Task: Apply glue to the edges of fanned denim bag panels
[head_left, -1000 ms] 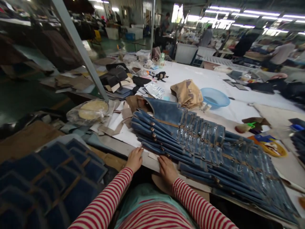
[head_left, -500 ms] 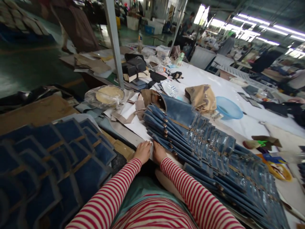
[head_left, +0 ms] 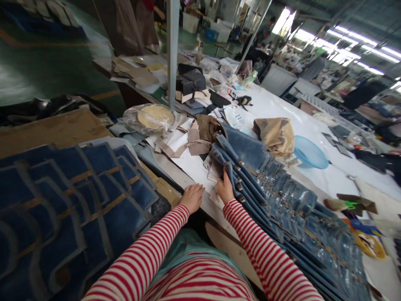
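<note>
My right hand point(head_left: 225, 188) grips the near end of a blue leather bag piece point(head_left: 229, 170) at the left edge of a long overlapping row. The row of blue bag pieces point(head_left: 282, 196) has tan straps, metal clasps and shiny clear film. My left hand point(head_left: 192, 197) lies at the front edge of the white table point(head_left: 197, 167), its fingers stretched out and nothing seen in them. To its left is a second spread of flat blue pieces point(head_left: 97, 165) with grey borders and tan strips. Pale grey scraps point(head_left: 215, 170) lie just beyond my right hand.
A metal post point(head_left: 172, 54) rises behind a plastic-wrapped yellowish disc point(head_left: 156, 117). Farther right are a brown cloth bundle point(head_left: 275, 133) and a blue basin point(head_left: 310, 151). Cardboard point(head_left: 56, 129) lies on the left. A person point(head_left: 134, 25) stands beyond the table.
My right hand has moved from beside my left hand, away and right, onto a blue piece, whose end is lifted. My left hand stays at the table edge. The view has shifted slightly.
</note>
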Tool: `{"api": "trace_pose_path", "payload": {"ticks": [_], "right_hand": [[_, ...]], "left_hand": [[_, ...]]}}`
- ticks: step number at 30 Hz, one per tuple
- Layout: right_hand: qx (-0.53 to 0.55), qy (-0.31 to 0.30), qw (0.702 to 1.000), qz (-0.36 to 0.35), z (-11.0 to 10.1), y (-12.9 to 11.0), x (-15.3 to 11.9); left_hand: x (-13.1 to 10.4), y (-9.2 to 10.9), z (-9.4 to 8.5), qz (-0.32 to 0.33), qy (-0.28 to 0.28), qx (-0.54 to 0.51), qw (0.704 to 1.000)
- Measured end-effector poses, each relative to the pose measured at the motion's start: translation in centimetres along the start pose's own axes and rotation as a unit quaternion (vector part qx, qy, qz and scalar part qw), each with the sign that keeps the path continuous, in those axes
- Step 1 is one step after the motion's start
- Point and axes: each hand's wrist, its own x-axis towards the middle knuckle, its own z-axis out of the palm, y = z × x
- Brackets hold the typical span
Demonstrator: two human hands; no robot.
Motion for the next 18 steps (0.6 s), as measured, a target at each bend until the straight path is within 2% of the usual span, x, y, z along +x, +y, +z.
{"api": "trace_pose_path", "payload": {"ticks": [4,10,15,18], "right_hand": [[-0.045,-0.020,0.999,0.002,-0.7,-0.4,0.0],[-0.180,-0.142,0.973,0.004,-1.0,-0.4,-0.1],[-0.229,-0.149,0.962,-0.014,0.9,-0.6,0.3],[-0.221,-0.149,0.963,-0.031,1.6,-0.6,1.0]], "left_hand": [[0.2,-0.6,-0.2,-0.006,-0.001,-0.004,1.000],[0.4,-1.7,-1.5,-0.055,0.020,0.014,0.998],[0.2,-2.7,-3.3,-0.084,0.039,0.050,0.994],[1.0,-3.1,-4.0,-0.094,0.040,0.061,0.993]]}}
